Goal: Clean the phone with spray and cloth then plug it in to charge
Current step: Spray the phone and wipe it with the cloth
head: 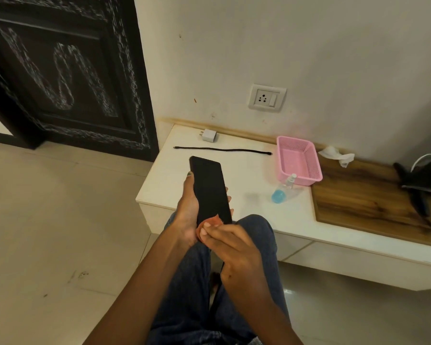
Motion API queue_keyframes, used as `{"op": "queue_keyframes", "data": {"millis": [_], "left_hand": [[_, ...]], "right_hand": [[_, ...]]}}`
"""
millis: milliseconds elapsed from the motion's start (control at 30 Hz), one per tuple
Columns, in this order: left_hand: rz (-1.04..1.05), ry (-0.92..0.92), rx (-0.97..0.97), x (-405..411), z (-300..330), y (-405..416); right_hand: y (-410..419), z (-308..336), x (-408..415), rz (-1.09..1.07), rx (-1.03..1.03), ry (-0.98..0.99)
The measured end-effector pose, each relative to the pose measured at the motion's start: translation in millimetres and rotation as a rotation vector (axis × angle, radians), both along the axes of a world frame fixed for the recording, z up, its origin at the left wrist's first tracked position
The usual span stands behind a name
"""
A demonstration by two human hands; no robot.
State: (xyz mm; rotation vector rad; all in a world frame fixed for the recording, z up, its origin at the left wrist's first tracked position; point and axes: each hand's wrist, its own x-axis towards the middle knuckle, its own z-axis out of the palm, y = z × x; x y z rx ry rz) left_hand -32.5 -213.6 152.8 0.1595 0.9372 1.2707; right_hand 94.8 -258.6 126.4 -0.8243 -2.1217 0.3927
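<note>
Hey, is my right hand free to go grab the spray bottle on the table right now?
Probably not yet: the right hand is pinching the orange cloth against the phone. The path to the spray bottle looks unobstructed otherwise.

I am in a room of a home. Indicators: a carved dark wooden door, a tiled floor, a wall socket above a low white cabinet, and a pink plastic basket on it.
</note>
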Motion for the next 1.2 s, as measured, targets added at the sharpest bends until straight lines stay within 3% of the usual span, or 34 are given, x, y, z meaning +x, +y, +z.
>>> {"op": "queue_keyframes", "data": {"millis": [333,567,967,1067,1200], "left_hand": [[-0.015,-0.128,0.028,-3,3,2],[-0.104,-0.024,0.014,6,3,-1],[-0.037,-0.026,-0.073,5,-3,1],[-0.009,-0.063,-0.064,6,-6,6],[-0.055,-0.033,-0.073,6,-5,8]], "right_hand": [[11,-1,19,-0.068,0.017,0.022],[43,1,19,-0.22,0.094,-0.069],[15,-5,4,-0.003,0.032,-0.028],[18,-2,17,-0.031,0.003,0.018],[44,3,27,-0.08,0.081,-0.069]]}}
